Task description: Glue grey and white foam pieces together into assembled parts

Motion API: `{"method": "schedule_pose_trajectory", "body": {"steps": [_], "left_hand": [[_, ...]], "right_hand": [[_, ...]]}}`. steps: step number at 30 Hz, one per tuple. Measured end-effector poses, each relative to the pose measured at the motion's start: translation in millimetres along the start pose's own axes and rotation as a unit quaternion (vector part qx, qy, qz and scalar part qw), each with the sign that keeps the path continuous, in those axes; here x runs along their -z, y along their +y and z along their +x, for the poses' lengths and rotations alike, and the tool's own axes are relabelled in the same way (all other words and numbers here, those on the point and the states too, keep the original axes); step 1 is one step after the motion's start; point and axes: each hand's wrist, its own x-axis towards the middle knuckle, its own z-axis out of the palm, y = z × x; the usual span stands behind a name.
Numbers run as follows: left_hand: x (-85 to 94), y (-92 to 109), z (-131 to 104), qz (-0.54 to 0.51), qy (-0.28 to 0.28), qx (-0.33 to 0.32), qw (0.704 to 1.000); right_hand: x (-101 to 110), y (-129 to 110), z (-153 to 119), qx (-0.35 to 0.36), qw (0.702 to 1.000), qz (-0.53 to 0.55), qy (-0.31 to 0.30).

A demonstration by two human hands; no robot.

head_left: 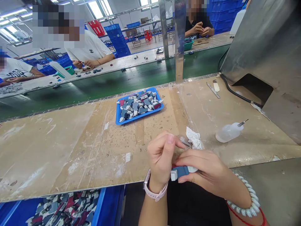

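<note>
At lower centre we pinch the small blue-and-white part (182,172) in our right hand (207,172); our left hand (162,157) steadies its end. It looks light and rigid, best gripped by its sides.

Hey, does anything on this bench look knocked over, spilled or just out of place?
The squeeze bottle lies on its side right of the hands, nozzle pointing up-right; no spill shows. A crumpled white rag sits loose beside it. The bench is scuffed and stained. The parts in the blue tray stay inside it.
</note>
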Motion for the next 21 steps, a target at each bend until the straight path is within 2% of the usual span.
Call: {"method": "schedule_pose_trajectory", "body": {"steps": [10,16,21], "left_hand": [[-1.0,5,2,0.069,0.019,-0.031,0.997],[0.7,5,0,0.086,-0.002,-0.024,0.996],[-1.4,5,-6,0.074,-0.047,-0.015,0.996]], "right_hand": [[0,4,4,0.005,1.000,-0.003,0.007],[-7,-1,0,0.014,0.999,-0.037,0.026],[-12,-12,-8,0.008,0.997,-0.053,0.048]]}}
